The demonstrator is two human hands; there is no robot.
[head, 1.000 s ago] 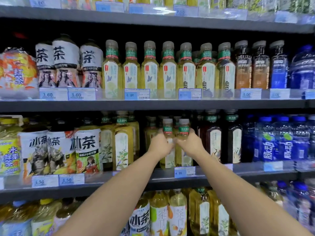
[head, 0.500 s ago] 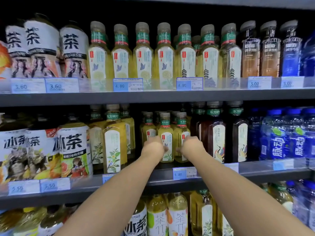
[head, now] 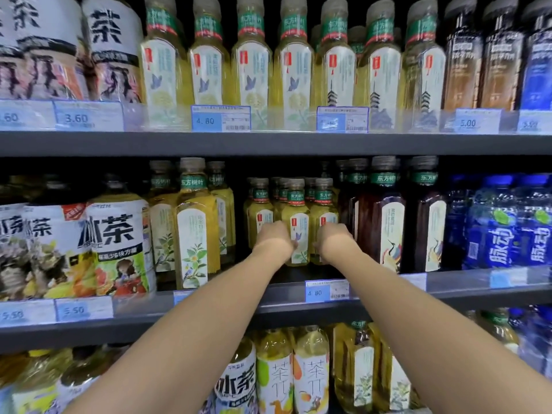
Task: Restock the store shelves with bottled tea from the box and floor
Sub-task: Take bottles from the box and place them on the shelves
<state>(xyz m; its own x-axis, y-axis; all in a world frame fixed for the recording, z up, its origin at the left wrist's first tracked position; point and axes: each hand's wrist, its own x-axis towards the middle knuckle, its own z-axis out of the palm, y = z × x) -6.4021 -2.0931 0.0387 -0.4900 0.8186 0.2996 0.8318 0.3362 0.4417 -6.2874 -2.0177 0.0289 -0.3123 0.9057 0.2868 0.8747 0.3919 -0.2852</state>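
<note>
Both forearms reach forward and up from the bottom edge toward the middle shelf [head: 388, 297], nearly parallel, wrists bent slightly inward. The left hand [head: 273, 239] is curled, knuckles toward the camera, against the lower part of a small tea bottle at the left of the front row [head: 260, 206]; its fingers are hidden behind the hand, so whether they grip the bottle or only press on it cannot be told. The right hand [head: 333, 240] is curled the same way at the foot of the small tea bottle on the right [head: 324, 204], and its grip is likewise hidden.

Between the two hands stands a third small tea bottle [head: 297, 222], upright, with pale yellow-green tea, a grey-brown cap, a green neck band and a white label bearing a red mark and a blue butterfly. More bottles of the same kind stand in rows behind it, set back from the shelf edge. A price tag [head: 327, 291] reading 4.80 sits at 5 o'clock from the hands. Taller yellow tea bottles [head: 195, 222] stand at 9 o'clock, dark brown tea bottles [head: 385, 213] at 3 o'clock.
</note>
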